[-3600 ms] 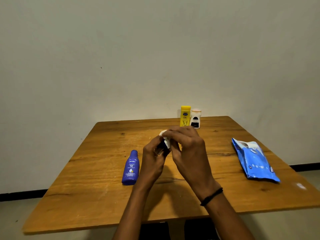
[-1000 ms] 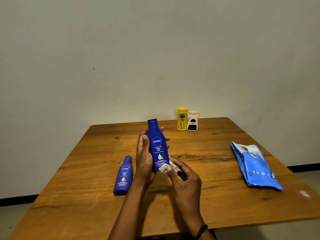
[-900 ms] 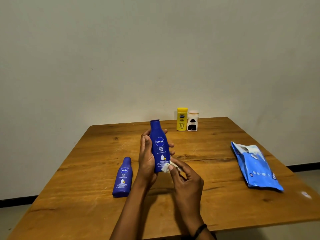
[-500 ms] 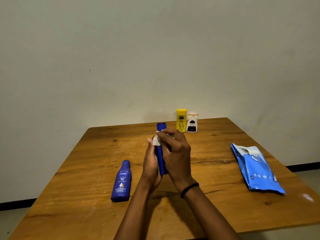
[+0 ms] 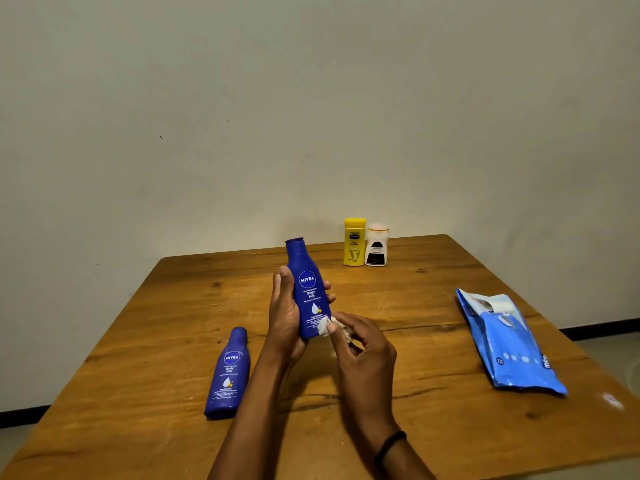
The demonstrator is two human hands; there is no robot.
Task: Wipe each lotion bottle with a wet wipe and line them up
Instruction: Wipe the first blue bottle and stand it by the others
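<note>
My left hand (image 5: 285, 315) holds a dark blue lotion bottle (image 5: 306, 289) upright above the table, label facing me. My right hand (image 5: 360, 348) pinches a crumpled white wet wipe (image 5: 325, 327) against the bottle's lower right edge. A second, smaller blue lotion bottle (image 5: 228, 372) lies flat on the table to the left of my arms. A yellow bottle (image 5: 354, 241) and a white bottle with a black label (image 5: 376, 244) stand side by side at the table's far edge, touching or nearly so.
A blue wet-wipe pack (image 5: 509, 341) lies at the right side of the wooden table (image 5: 433, 427), its flap peeled back. A pale wall stands right behind the table's far edge. The floor shows past both side edges.
Half a second ago my right hand covered the upper part of the bottle with the wipe; now it has slid down to the bottom edge, and the label faces me again.
</note>
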